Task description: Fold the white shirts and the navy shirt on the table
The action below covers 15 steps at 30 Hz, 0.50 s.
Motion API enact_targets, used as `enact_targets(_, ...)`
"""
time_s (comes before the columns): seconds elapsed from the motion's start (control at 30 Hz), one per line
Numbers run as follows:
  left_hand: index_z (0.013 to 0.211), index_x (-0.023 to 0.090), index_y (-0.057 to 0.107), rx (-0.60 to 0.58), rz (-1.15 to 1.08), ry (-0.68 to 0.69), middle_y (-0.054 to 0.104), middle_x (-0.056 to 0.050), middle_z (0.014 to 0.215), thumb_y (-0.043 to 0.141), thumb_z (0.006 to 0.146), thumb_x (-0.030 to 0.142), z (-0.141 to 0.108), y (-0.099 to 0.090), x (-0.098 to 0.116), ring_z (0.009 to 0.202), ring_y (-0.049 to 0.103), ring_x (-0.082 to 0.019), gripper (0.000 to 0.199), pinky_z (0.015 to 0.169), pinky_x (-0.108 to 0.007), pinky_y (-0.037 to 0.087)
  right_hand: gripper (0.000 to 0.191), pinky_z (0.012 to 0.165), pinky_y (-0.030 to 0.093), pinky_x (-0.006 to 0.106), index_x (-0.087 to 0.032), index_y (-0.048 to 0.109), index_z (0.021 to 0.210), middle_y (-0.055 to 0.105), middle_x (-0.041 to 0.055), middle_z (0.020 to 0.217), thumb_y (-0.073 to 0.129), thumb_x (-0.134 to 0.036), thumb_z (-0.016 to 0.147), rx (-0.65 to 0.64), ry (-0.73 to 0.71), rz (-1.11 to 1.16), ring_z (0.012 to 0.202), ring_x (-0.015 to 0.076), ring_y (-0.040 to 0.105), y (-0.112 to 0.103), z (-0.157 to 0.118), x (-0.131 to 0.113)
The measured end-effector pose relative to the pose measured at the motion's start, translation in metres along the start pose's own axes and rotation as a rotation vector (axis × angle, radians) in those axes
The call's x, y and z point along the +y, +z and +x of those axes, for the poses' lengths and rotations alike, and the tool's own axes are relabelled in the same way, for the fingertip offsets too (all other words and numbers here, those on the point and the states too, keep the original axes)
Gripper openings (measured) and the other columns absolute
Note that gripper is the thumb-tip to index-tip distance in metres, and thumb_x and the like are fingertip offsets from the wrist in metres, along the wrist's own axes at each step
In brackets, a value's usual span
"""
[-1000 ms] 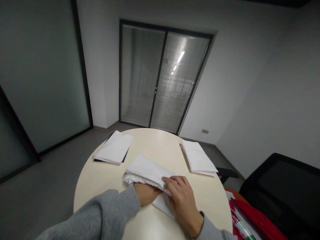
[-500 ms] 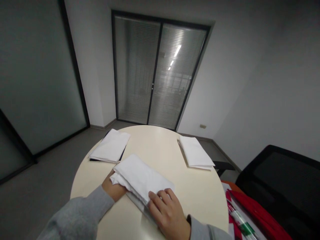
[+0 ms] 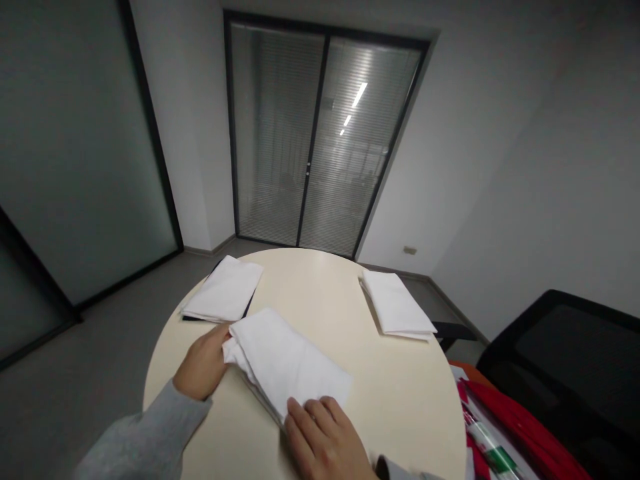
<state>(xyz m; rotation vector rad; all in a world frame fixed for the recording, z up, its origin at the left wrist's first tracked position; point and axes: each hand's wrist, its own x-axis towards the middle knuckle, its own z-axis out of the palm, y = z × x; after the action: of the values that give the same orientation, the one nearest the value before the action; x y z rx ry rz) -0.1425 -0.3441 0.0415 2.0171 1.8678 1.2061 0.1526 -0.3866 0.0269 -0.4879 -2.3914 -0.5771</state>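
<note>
Two cloths [image 3: 225,288] [image 3: 399,303] beyond the nearest cloth [image 3: 287,363]

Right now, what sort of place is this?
Probably a small office or meeting room: there's a round table, a black mesh-backed chair, and a dark-framed glass panel with blinds. Its exact use can't be told from this view.

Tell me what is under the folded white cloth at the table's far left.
Something dark and flat peeks out beneath the folded white cloth, along its right edge and at its lower-left corner. The rest is covered, so what it is cannot be told.
</note>
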Motion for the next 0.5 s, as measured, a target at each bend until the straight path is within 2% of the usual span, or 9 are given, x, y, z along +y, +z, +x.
enact_targets(0.07, 0.117, 0.020, 0.070, 0.198, 0.079, -0.046, 0.078, -0.009, 0.112, 0.040, 0.103, 0.037, -0.007, -0.016, 0.012, 0.098, 0.074, -0.024, 0.037, 0.093, -0.037, 0.060, 0.022, 0.079, 0.046, 0.039, -0.013, 0.071, 0.109, 0.076, 0.0115, 0.116, 0.051, -0.018, 0.102, -0.007, -0.003, -0.009, 0.085, 0.0231, 0.061, 0.001, -0.001, -0.002)
enact_targets(0.1, 0.118, 0.020, 0.069, 0.269, 0.119, -0.012, 0.077, -0.009, 0.115, 0.039, 0.104, 0.035, -0.011, -0.020, 0.021, 0.103, 0.074, -0.024, 0.037, 0.097, -0.039, 0.059, 0.021, 0.079, 0.047, 0.039, -0.013, 0.071, 0.110, 0.076, 0.0115, 0.115, 0.052, -0.018, 0.102, -0.013, 0.000, -0.008, 0.085, 0.0231, 0.062, 0.001, -0.001, -0.003)
enact_targets(0.13, 0.122, 0.020, 0.068, 0.273, 0.159, 0.079, 0.075, -0.010, 0.121, 0.040, 0.104, 0.035, -0.016, -0.021, 0.032, 0.112, 0.071, -0.025, 0.036, 0.104, -0.041, 0.055, 0.022, 0.078, 0.048, 0.039, -0.013, 0.071, 0.110, 0.077, 0.0115, 0.115, 0.051, -0.018, 0.102, -0.018, 0.005, -0.004, 0.085, 0.0231, 0.062, 0.000, 0.001, -0.004)
enact_targets(0.17, 0.127, 0.021, 0.067, 0.209, 0.203, 0.208, 0.073, -0.010, 0.128, 0.042, 0.104, 0.036, -0.019, -0.019, 0.042, 0.123, 0.066, -0.026, 0.037, 0.111, -0.044, 0.050, 0.024, 0.076, 0.049, 0.039, -0.013, 0.071, 0.111, 0.077, 0.0113, 0.115, 0.050, -0.018, 0.102, -0.022, 0.009, 0.003, 0.084, 0.0231, 0.063, -0.002, 0.003, -0.005)
enact_targets(0.23, 0.141, 0.027, 0.061, -0.025, 0.294, 0.459, 0.064, -0.006, 0.146, 0.047, 0.104, 0.041, -0.024, -0.010, 0.057, 0.141, 0.053, -0.027, 0.042, 0.121, -0.048, 0.039, 0.027, 0.072, 0.051, 0.038, -0.011, 0.071, 0.114, 0.078, 0.0111, 0.113, 0.048, -0.016, 0.103, -0.026, 0.010, 0.019, 0.081, 0.0223, 0.064, -0.007, 0.008, -0.007)
enact_targets(0.3, 0.153, 0.032, 0.050, -0.254, 0.367, 0.585, 0.052, -0.002, 0.159, 0.053, 0.102, 0.049, -0.024, 0.003, 0.058, 0.149, 0.043, -0.028, 0.055, 0.124, -0.050, 0.033, 0.025, 0.068, 0.053, 0.036, -0.010, 0.071, 0.116, 0.079, 0.0109, 0.110, 0.051, -0.014, 0.101, -0.021, -0.011, 0.027, 0.077, 0.0211, 0.066, -0.009, 0.011, -0.008)
enact_targets(0.33, 0.157, 0.032, 0.045, -0.323, 0.392, 0.598, 0.048, -0.001, 0.162, 0.054, 0.101, 0.053, -0.023, 0.008, 0.053, 0.150, 0.041, -0.028, 0.060, 0.124, -0.050, 0.033, 0.023, 0.067, 0.054, 0.035, -0.011, 0.071, 0.114, 0.079, 0.0104, 0.108, 0.053, -0.013, 0.100, -0.004, -0.025, 0.026, 0.077, 0.0206, 0.067, -0.009, 0.011, -0.010)
enact_targets(0.4, 0.161, 0.032, 0.039, -0.375, 0.428, 0.569, 0.044, -0.001, 0.164, 0.052, 0.101, 0.057, -0.022, 0.013, 0.037, 0.151, 0.040, -0.027, 0.066, 0.123, -0.048, 0.035, 0.018, 0.069, 0.056, 0.034, -0.013, 0.072, 0.107, 0.081, 0.0078, 0.104, 0.056, -0.012, 0.099, 0.057, -0.034, 0.012, 0.078, 0.0199, 0.070, -0.006, 0.005, -0.013)
enact_targets(0.5, 0.162, 0.032, 0.036, -0.334, 0.458, 0.539, 0.043, -0.002, 0.165, 0.048, 0.102, 0.060, -0.027, 0.012, 0.014, 0.150, 0.041, -0.028, 0.068, 0.121, -0.046, 0.038, 0.014, 0.074, 0.060, 0.031, -0.018, 0.071, 0.099, 0.082, 0.0022, 0.100, 0.060, -0.011, 0.098, 0.132, 0.003, -0.005, 0.081, 0.0178, 0.073, 0.001, -0.014, -0.018)
